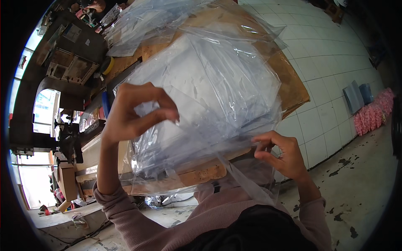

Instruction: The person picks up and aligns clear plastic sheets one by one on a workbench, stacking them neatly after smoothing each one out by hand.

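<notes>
While the left hand [134,115] sits left of centre, thumb and forefinger pressed together on the near corner of a clear plastic bag [209,96], the stack of bags fills the middle of the frame, lying on a brown board [289,83] that shows at its right edge. At far left stands a dark machine [69,138] by a bright window, and a second heap of clear bags [138,21] lies at upper left. Right of centre, the right hand [280,152] pinches the lower edge of the same stack between thumb and curled fingers, just above the pink-sleeved lap. Farther right, white tiles cover the wall, and a pile of pink items [372,113] rests at the right rim.

As a judgement: the film is slick and layered, so the left pinch may catch two sheets instead of one, or lose the corner altogether. A hard pull could drag the whole stack off the board's near edge, since only the right hand's light grip steadies it.
</notes>
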Action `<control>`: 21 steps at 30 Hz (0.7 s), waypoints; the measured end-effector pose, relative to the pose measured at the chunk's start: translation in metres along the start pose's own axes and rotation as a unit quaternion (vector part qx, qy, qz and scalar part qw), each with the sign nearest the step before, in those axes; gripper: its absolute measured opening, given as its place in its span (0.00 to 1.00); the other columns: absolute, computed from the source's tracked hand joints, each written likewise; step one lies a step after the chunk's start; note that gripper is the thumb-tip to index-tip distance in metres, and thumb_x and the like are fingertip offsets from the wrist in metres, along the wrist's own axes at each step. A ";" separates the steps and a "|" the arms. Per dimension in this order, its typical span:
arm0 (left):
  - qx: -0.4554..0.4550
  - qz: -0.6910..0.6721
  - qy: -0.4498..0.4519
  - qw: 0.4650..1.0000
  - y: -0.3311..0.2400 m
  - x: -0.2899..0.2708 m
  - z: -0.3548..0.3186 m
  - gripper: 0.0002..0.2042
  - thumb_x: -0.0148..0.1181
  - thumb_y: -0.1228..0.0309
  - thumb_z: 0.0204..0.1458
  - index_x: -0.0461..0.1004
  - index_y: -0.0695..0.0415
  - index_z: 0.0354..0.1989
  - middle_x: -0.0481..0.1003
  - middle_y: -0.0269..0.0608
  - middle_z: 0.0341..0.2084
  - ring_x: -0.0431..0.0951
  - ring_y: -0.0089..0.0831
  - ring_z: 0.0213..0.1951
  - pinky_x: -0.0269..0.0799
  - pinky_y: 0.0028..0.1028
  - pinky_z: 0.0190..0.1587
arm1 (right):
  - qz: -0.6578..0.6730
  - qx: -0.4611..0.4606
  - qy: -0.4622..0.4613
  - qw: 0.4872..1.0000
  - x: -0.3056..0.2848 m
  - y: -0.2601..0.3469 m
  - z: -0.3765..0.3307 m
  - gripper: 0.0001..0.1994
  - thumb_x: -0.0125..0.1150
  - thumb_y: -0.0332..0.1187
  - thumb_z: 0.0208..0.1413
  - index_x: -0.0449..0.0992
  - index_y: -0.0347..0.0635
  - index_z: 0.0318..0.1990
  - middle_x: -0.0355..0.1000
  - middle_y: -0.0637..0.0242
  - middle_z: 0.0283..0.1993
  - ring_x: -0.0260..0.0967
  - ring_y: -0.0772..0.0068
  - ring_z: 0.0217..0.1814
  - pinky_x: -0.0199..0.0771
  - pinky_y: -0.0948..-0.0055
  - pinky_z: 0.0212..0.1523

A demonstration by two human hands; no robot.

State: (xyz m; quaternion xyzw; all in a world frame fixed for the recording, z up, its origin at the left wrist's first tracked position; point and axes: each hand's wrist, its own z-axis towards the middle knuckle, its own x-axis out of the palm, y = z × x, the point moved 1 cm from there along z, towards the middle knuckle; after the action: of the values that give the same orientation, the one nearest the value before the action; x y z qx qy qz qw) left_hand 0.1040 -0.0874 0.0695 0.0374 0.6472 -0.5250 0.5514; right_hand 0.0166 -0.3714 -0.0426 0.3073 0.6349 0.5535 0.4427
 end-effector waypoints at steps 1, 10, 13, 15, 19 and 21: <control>-0.033 -0.029 -0.011 0.999 0.005 0.001 0.000 0.07 0.60 0.71 0.46 0.75 0.61 0.22 0.75 0.36 0.18 0.76 0.23 0.23 0.69 0.22 0.28 | 0.040 0.023 0.008 0.999 -0.001 0.000 -0.002 0.27 0.64 0.44 0.44 0.65 0.39 0.49 0.72 0.65 0.38 0.70 0.76 0.38 0.68 0.78 0.37; -0.124 -0.132 -0.033 0.983 0.030 0.002 0.000 0.09 0.57 0.71 0.49 0.73 0.66 0.23 0.74 0.39 0.20 0.75 0.23 0.25 0.70 0.21 0.30 | -0.076 -0.134 0.109 0.982 -0.005 0.004 -0.038 0.49 0.59 0.70 0.27 0.59 0.43 0.54 0.29 0.39 0.64 0.34 0.35 0.65 0.42 0.44 0.59; -0.132 -0.140 -0.047 0.980 0.035 0.003 -0.002 0.09 0.57 0.71 0.49 0.73 0.65 0.23 0.73 0.39 0.20 0.74 0.22 0.25 0.69 0.21 0.31 | -0.138 -0.114 0.012 0.984 0.010 -0.003 -0.052 0.48 0.62 0.68 0.26 0.59 0.46 0.55 0.25 0.39 0.65 0.29 0.33 0.66 0.39 0.41 0.59; -0.109 -0.140 -0.055 0.983 0.035 0.002 -0.003 0.09 0.57 0.72 0.48 0.73 0.65 0.22 0.73 0.39 0.19 0.73 0.22 0.25 0.68 0.21 0.31 | -0.172 -0.116 -0.048 0.977 0.019 -0.018 -0.059 0.48 0.63 0.67 0.27 0.59 0.47 0.56 0.23 0.40 0.65 0.29 0.33 0.66 0.40 0.40 0.59; -0.077 -0.135 -0.074 0.985 0.037 -0.001 -0.010 0.08 0.58 0.71 0.47 0.73 0.64 0.21 0.73 0.38 0.19 0.72 0.22 0.25 0.66 0.22 0.31 | -0.117 -0.110 -0.131 0.978 0.031 -0.026 -0.055 0.44 0.64 0.65 0.29 0.65 0.45 0.53 0.27 0.41 0.65 0.35 0.35 0.65 0.47 0.41 0.57; -0.065 -0.129 -0.080 0.986 0.032 -0.001 -0.011 0.09 0.59 0.70 0.46 0.72 0.63 0.21 0.73 0.38 0.19 0.71 0.23 0.24 0.65 0.23 0.32 | -0.051 -0.082 -0.141 0.985 0.031 -0.031 -0.052 0.38 0.63 0.62 0.34 0.69 0.43 0.49 0.31 0.42 0.65 0.39 0.38 0.64 0.51 0.44 0.56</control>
State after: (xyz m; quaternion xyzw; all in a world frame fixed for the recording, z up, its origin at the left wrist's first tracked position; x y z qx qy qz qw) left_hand 0.1173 -0.0645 0.0483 -0.1244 0.6333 -0.5496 0.5304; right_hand -0.0405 -0.3733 -0.0803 0.3117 0.5338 0.5315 0.5791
